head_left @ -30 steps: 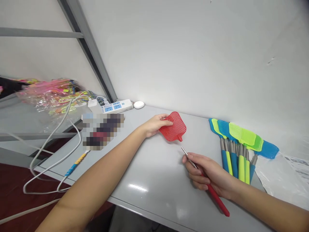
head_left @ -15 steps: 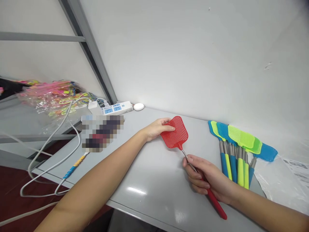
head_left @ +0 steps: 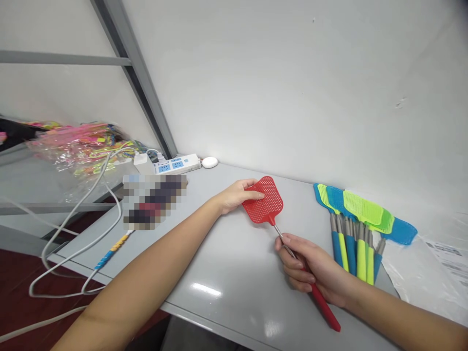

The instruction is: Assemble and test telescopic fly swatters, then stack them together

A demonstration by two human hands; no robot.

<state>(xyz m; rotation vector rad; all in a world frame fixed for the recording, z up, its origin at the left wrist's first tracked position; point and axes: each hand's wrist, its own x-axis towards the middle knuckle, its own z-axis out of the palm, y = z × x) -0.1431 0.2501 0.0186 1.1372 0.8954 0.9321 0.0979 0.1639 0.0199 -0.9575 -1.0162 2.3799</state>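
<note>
Both hands are on one red fly swatter (head_left: 268,202) with a perforated square head, a thin metal shaft and a red grip. My left hand (head_left: 239,196) pinches the left edge of its head, thumb on top and the other fingers mostly hidden beneath. Around the shaft, just above the grip, the fingers of my right hand (head_left: 302,265) are closed. The swatter slants from upper left to lower right over the grey table (head_left: 219,243). To the right lies a row of blue and yellow-green fly swatters (head_left: 365,207), heads toward the wall.
A white power strip (head_left: 179,165) with a plugged-in charger and a white oval object (head_left: 209,162) sit by the wall. White cables (head_left: 119,209) loop at the left. Plastic-wrapped colourful goods (head_left: 84,141) lie beyond. At right is a clear plastic bag (head_left: 424,273).
The view has shifted very slightly, so the hands and swatters appear a few pixels further left. Both hands keep the same hold on the red fly swatter.
</note>
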